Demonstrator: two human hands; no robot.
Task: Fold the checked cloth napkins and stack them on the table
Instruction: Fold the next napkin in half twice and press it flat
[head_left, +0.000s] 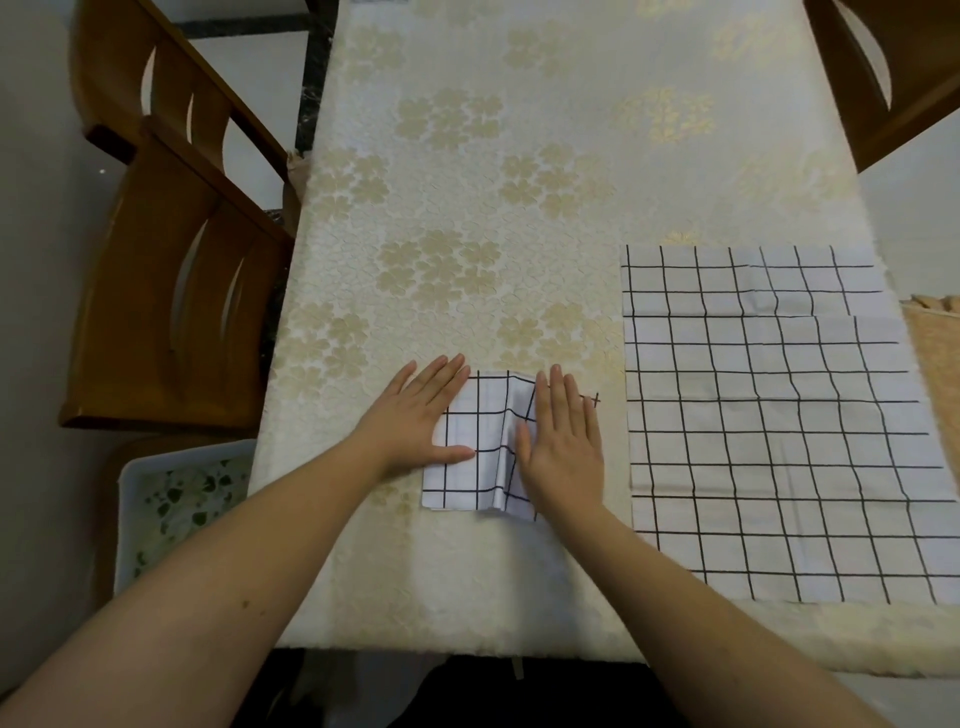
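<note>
Head view. The table (519, 130), covered with a cream cloth bearing a gold flower pattern, fills the centre of the frame. A folded checked napkin (483, 441) lies flat on it at about 6 o'clock from the table's centre, near the front edge. The left hand (418, 421) rests flat on the napkin's left part, fingers straight and together, pointing toward 1 o'clock, grasping nothing. The right hand (563, 441) lies flat on the napkin's right part, fingers straight, pointing toward 12 o'clock, likewise grasping nothing. A raised crease in the napkin shows between the two hands. At 3 o'clock from the folded napkin, close by but apart, unfolded checked napkins (779, 426) lie spread and overlapping; how many cannot be told. Wooden chairs (171, 270) stand at 9 o'clock and 1 o'clock. A white bin (132, 499) sits at 8 o'clock, below the table's edge.
</note>
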